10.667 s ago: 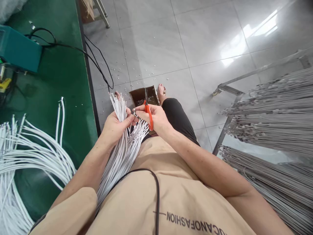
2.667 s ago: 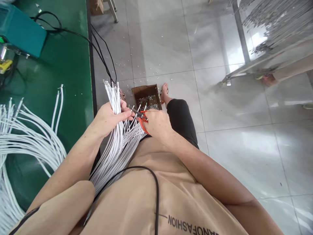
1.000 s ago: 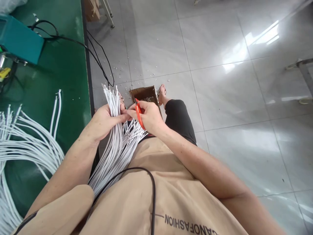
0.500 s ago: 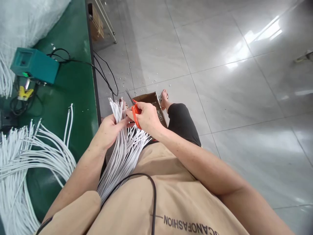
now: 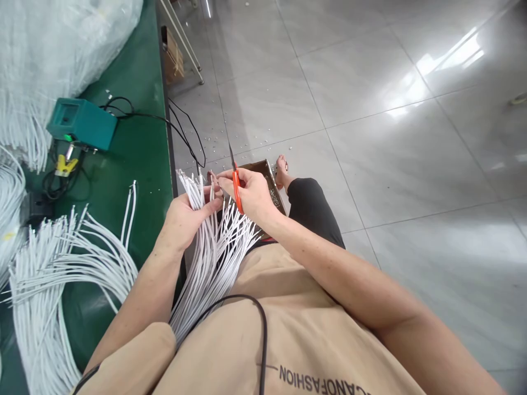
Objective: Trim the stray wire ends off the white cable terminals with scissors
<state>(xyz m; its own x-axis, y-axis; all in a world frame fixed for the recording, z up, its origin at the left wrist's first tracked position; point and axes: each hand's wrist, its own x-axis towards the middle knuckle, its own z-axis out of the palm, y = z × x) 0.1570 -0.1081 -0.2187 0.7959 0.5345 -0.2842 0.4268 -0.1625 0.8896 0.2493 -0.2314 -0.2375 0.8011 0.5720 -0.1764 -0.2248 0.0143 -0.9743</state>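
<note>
My left hand is closed around the upper part of a bundle of white cables, whose ends stick up past the thumb. The lower part of the bundle runs down against my shirt. My right hand holds a pair of scissors with orange handles, the dark blades pointing up and away from me. Its thumb and fingertips are close to a cable end beside the left hand; whether they pinch it is hard to make out. More loose cables fan out under the right hand.
On the green table to the left stand a teal device with a yellow clip and piles of white cables. Clear plastic bags lie at the back. A cardboard box with small scraps is on the floor below my hands.
The scissors have turned more upright, their blades swinging to the right. My right fingertips have shifted at the cable ends, and one cable stands apart from the bundle. The view has shifted slightly.
</note>
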